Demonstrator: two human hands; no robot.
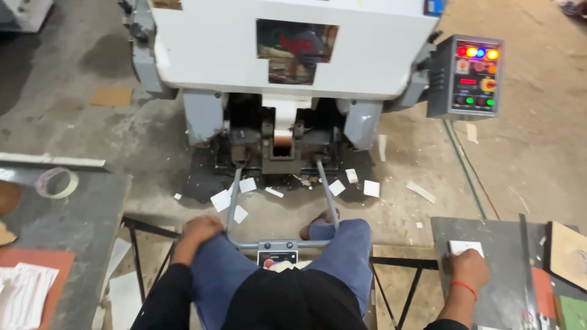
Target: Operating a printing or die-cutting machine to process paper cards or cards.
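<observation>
My left hand (199, 231) rests closed on my left knee, over blue jeans, holding nothing. Over on the grey metal table (489, 287) at the right, my right hand (469, 269), with a red thread at the wrist, presses on a small white card (466, 246). In front of me stands a large white and grey press machine (287, 55). Its grey tubular foot bar (278, 244) loops back between my legs, and my sandalled foot (318, 221) sits beside it.
A grey control box (471, 76) with coloured lights hangs at the machine's right. White card scraps (221, 200) litter the concrete floor. The left table (67, 214) holds a tape roll (56, 182), white sheets (24, 293) on a red board. Boards (568, 253) lie far right.
</observation>
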